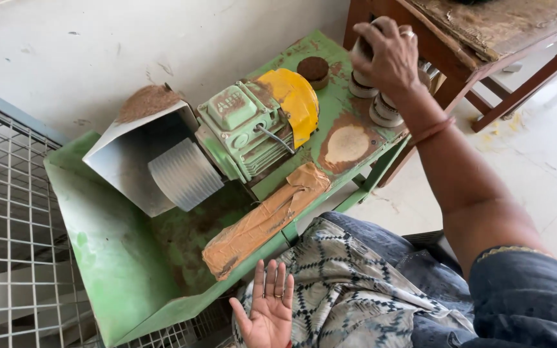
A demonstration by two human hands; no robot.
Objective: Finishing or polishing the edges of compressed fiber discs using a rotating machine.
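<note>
Right hand [385,55] reaches out to the far right corner of the green machine table [349,109]; fingers curled down over the top of a pale round cup [360,82], gripping it from above; the cup stands upright, long axis vertical, close to the table's right edge; a second pale cup [385,111] stands just beside it, under the wrist, right at the edge; little free room there, since a wooden table [485,38] crowds in just beyond the corner.

Left hand [267,312] hovers low near the lap, palm up, fingers spread and straight, holding nothing; it sits just off the near edge of the green tray [117,258], close to the patterned cloth [349,283].

Mid-table: green motor [243,132] with a yellow cover [294,96], ribbed grey roller [185,174] pointing down-left into a metal chute [124,151]; a brown disc [312,69] lies near the back edge, well apart from the cups; a tape-wrapped pad [265,219] runs along the near edge; bare worn patch [346,145] between motor and cups gives open space; wire mesh [8,212] closes the left side; pale floor [549,154] open to the right.
</note>
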